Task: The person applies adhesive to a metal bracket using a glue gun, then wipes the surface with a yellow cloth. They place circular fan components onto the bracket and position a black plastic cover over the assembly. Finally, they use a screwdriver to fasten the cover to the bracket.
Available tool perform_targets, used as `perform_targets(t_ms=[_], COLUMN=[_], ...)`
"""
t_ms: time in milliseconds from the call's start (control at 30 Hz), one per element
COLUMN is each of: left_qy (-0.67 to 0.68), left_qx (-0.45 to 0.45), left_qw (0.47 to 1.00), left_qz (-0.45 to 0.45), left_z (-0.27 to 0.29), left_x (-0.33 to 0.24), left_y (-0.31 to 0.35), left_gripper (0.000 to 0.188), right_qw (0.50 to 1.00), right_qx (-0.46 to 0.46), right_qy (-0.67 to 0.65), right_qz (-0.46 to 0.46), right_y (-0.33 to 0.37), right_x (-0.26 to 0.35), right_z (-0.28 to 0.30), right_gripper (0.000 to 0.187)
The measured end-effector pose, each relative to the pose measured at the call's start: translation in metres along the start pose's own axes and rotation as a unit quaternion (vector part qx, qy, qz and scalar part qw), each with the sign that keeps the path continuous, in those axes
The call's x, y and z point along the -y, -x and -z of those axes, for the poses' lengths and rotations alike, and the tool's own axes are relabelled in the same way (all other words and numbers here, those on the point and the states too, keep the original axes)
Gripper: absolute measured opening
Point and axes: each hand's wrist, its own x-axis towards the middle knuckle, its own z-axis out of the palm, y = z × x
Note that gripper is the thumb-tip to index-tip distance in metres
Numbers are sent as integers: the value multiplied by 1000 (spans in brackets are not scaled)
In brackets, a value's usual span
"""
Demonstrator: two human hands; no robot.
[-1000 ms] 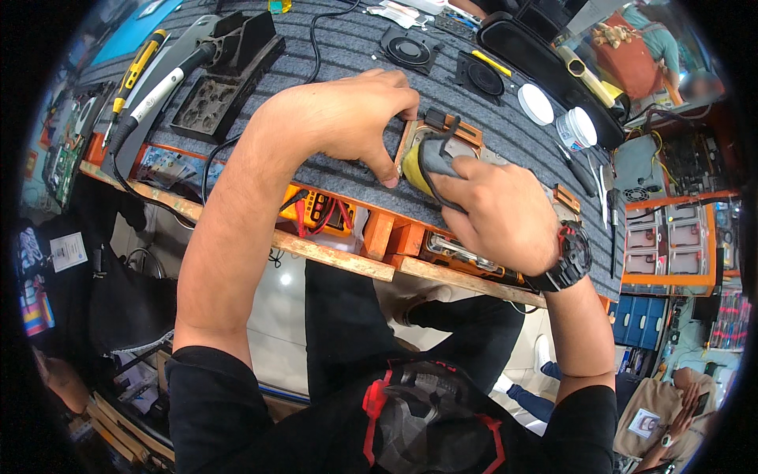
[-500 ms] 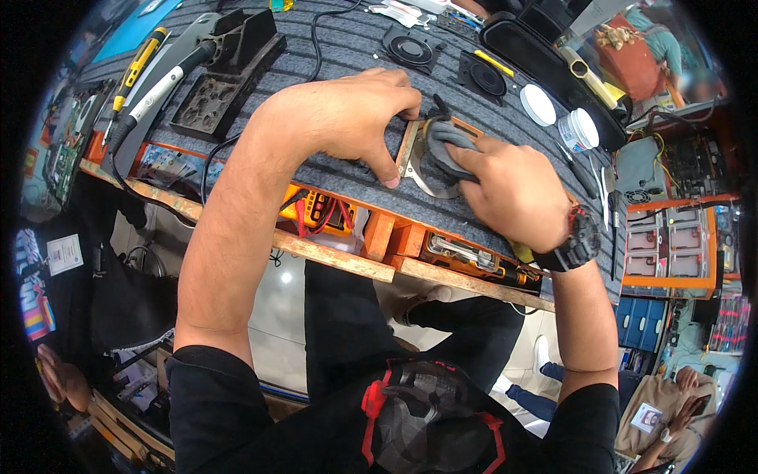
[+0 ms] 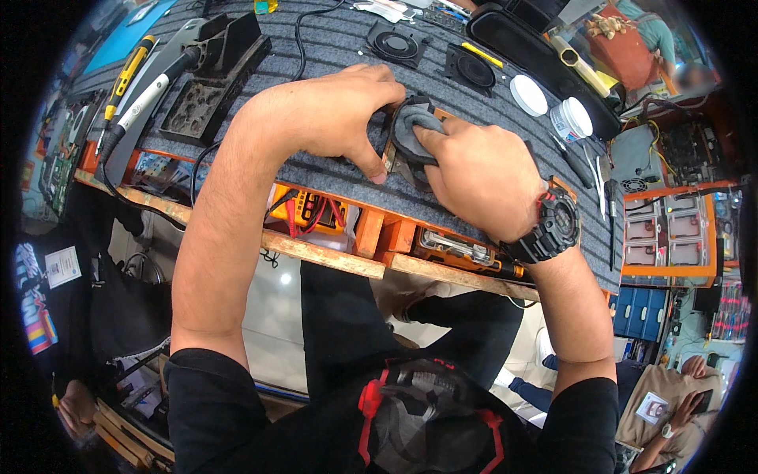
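Note:
My right hand point(image 3: 485, 180) presses a bunched grey cloth point(image 3: 412, 126) with its fingers onto a flat orange-edged part point(image 3: 389, 152) on the bench. Most of that part is hidden under the cloth and hand, so its kind is unclear. My left hand point(image 3: 328, 118) spans the part's left end, thumb at the near corner and fingers at the far one, bracing it. Beyond my hands lie two black square speakers, one point(image 3: 395, 45) farther left and the other point(image 3: 470, 69) to its right, a yellow stick point(image 3: 482, 54) beside the latter.
A soldering iron point(image 3: 146, 99), a yellow screwdriver point(image 3: 130, 75) and a black holder point(image 3: 201, 103) lie at left. At right are a white jar point(image 3: 571, 120), its lid point(image 3: 528, 95), tweezers point(image 3: 594, 170) and a black case point(image 3: 513, 47). A yellow multimeter point(image 3: 316, 212) sits in the drawer below.
My right hand has moved left and slightly away from me with the cloth, toward the part's left end. My left hand keeps its place at that end.

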Motion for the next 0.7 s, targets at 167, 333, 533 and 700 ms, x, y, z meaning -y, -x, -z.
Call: perform_targets(t_ms=[167, 333, 533, 700], left_qy=[0, 5, 2, 0], left_qx=[21, 8, 8, 9], left_qw=[1000, 1000, 1000, 1000], left_qz=[5, 17, 2, -14], left_z=[4, 1, 1, -1], left_x=[-3, -3, -1, -1], left_y=[-1, 2, 0, -5], left_gripper=[75, 73, 71, 73], right_qw=[1000, 920, 838, 995], right_qx=[-6, -34, 7, -37], right_qy=[-25, -369, -522, -93], right_qz=[-2, -127, -157, 24], right_y=[3, 3, 32, 27], right_x=[-8, -62, -88, -58], right_z=[7, 55, 60, 11], right_gripper=[23, 29, 19, 28])
